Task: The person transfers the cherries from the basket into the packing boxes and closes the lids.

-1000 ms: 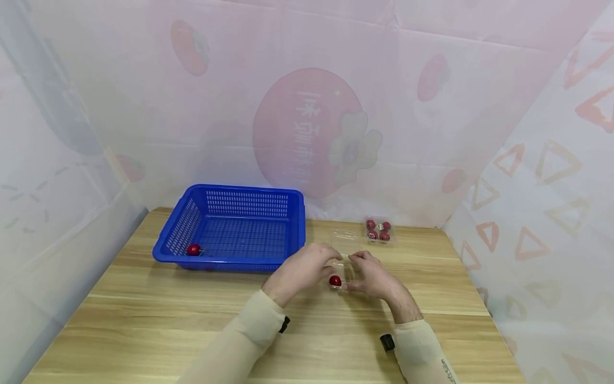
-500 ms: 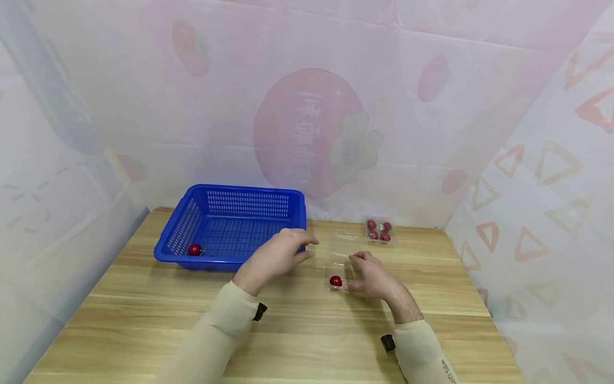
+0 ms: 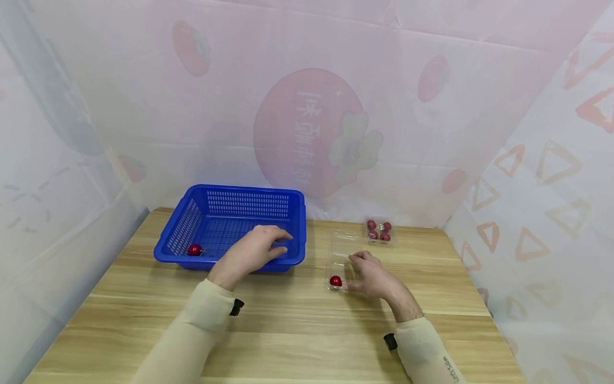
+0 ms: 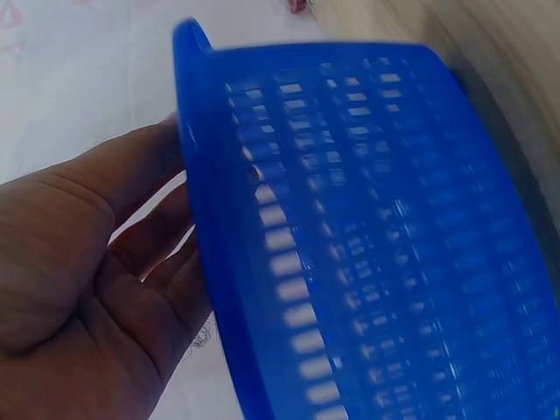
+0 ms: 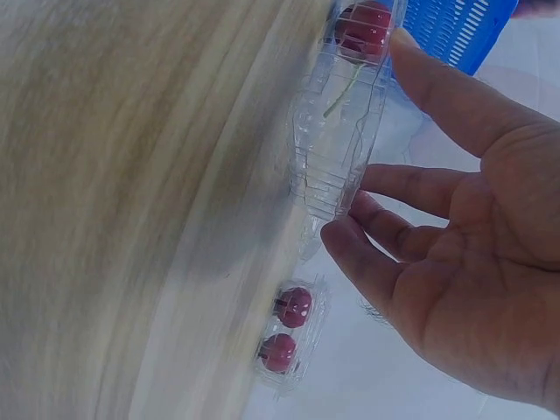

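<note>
My right hand holds a clear plastic clamshell box by its side, the lid folded back on the table. In the right wrist view, the thumb is at one end of the rim and the fingertips at the other. Inside lies one red cherry with a green stem. My left hand, fingers spread and nothing between them, is over the right part of the blue basket. One red cherry lies in the basket's front left corner.
A closed clear box with several red cherries and a small label stands at the back right of the wooden table. Behind the table hangs a printed cloth backdrop, with more cloth at both sides.
My left hand has left the open clamshell box and moved left to over the basket. The right hand stays at the box, and the cherries have not moved.
</note>
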